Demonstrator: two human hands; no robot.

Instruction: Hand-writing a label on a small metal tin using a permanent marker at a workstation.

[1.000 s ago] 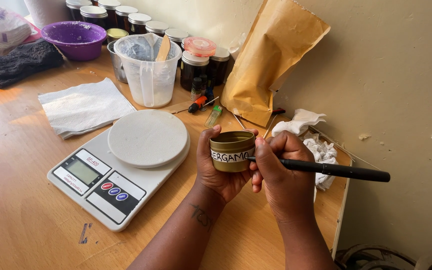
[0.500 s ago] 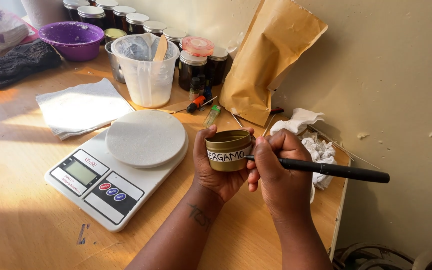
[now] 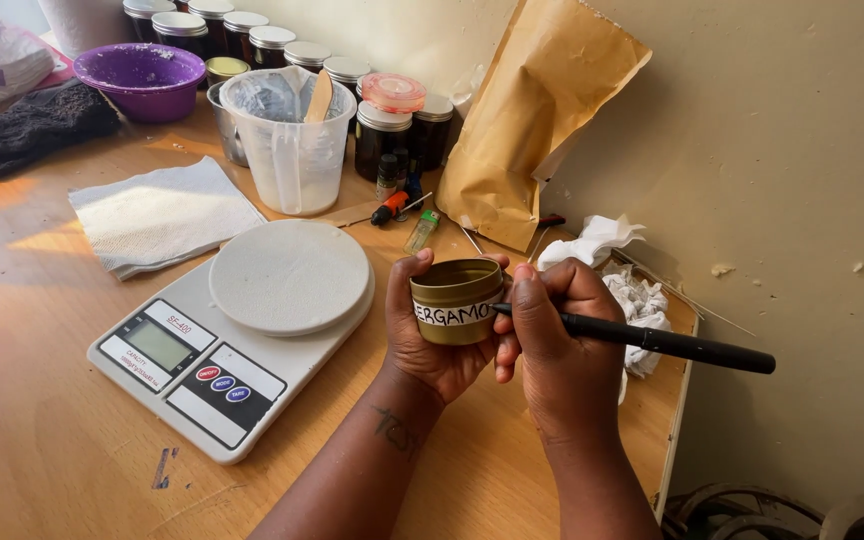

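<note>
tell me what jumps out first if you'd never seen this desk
The two hands at centre: the left hand cradles a small gold tin while the right hand presses a black pen to its white label. Left of them sits a white kitchen scale; a brown paper bag leans against the wall behind.

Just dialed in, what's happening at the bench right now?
A person is writing on a white label on a small gold tin. The left hand cups the tin above the wooden table, and the right hand holds a black pen with its tip at the label. A white kitchen scale sits unloaded beside them.
</note>
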